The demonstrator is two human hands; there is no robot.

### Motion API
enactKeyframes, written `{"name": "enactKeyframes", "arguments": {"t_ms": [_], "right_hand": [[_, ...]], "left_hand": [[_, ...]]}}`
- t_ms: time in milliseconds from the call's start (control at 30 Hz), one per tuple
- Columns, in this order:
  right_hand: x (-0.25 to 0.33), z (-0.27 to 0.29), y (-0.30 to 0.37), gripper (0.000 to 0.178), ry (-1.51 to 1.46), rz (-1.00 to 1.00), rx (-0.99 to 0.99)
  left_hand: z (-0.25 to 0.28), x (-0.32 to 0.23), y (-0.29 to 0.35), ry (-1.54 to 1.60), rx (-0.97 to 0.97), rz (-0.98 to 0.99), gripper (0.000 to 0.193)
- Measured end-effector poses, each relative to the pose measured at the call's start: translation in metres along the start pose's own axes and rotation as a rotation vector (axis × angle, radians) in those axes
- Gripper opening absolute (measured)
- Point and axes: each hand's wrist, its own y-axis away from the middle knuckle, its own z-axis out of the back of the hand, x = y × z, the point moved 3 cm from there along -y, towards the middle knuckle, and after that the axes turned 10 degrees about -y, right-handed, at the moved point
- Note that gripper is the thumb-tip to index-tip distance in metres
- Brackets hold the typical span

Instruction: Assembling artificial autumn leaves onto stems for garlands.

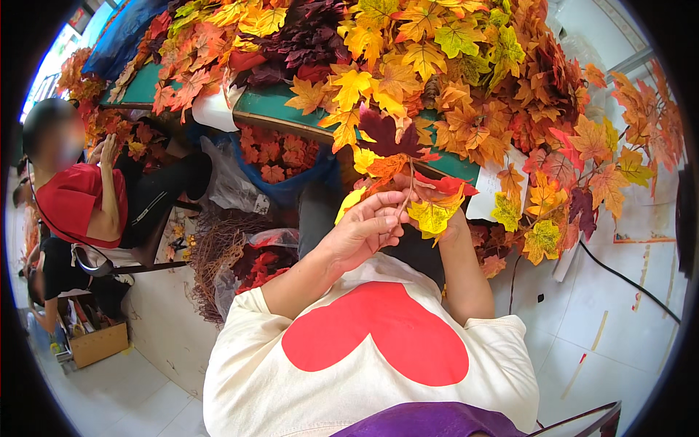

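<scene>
In front of my chest is a spray of artificial maple leaves point(389, 138), with dark purple, orange, red and yellow leaves on a thin brown stem. My left hand point(368, 222) is closed, pinching the stem between thumb and fingers. Coming in from the other side, my right hand point(453, 224) is largely covered by a yellow leaf point(437, 215) and a red one. Its fingertips seem to meet the stem behind those leaves, closed on it. The spray's upper leaves overlap the heap of leaves point(408, 58) on the green table point(273, 103).
A leafy branch point(582, 167) hangs off the table's right side. Below the table are a blue bag point(291, 186) of red-orange leaves, a bundle of brown twigs point(215, 255) and a black cable point(630, 280). At left sits a person in red point(80, 197), near a cardboard box point(98, 346).
</scene>
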Motion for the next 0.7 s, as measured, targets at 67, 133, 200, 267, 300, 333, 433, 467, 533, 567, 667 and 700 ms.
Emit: {"name": "enactKeyframes", "arguments": {"t_ms": [67,133,200,267,300,333,433,467,533,567,667,700], "right_hand": [[-0.001,0.018,-0.003,0.047,0.022,0.057,-0.062],[0.001,0.024,-0.002,0.059,0.043,0.107,-0.123],[0.001,0.013,-0.001,0.067,-0.02,0.03,0.092],[0.002,0.021,-0.001,0.072,-0.043,-0.009,0.121],[0.002,0.026,-0.002,0.076,-0.065,-0.049,0.151],[0.002,0.032,-0.003,0.076,-0.067,-0.046,0.15],[-0.001,0.031,-0.004,0.079,-0.142,-0.078,0.287],[-0.003,0.021,-0.004,0.06,-0.1,-0.062,0.196],[-0.003,0.02,-0.004,0.042,-0.059,-0.043,0.106],[-0.001,0.025,-0.005,0.041,-0.059,-0.033,0.104],[-0.001,0.014,-0.002,0.039,-0.088,0.018,0.072],[-0.001,0.01,-0.001,0.038,-0.118,0.055,0.042]], "left_hand": [[0.001,0.001,0.001,-0.026,-0.019,0.012,0.034],[0.006,0.002,0.001,-0.07,-0.05,0.016,0.033],[0.007,0.002,0.003,-0.09,-0.079,0.012,0.03],[0.008,0.001,0.004,-0.112,-0.103,0.014,0.027],[0.01,0.001,0.006,-0.139,-0.123,0.021,0.025],[0.01,0.001,0.007,-0.166,-0.142,0.03,0.022],[0.011,0.002,0.008,-0.175,-0.163,0.054,0.02],[0.012,0.002,0.009,-0.175,-0.165,0.052,0.02],[0.012,0.003,0.01,-0.134,-0.15,0.054,0.02],[0.012,0.003,0.01,-0.136,-0.149,0.055,0.02],[0.011,0.002,0.009,-0.111,-0.137,0.049,0.02],[0.012,0.002,0.009,-0.083,-0.152,0.058,0.02]]}}
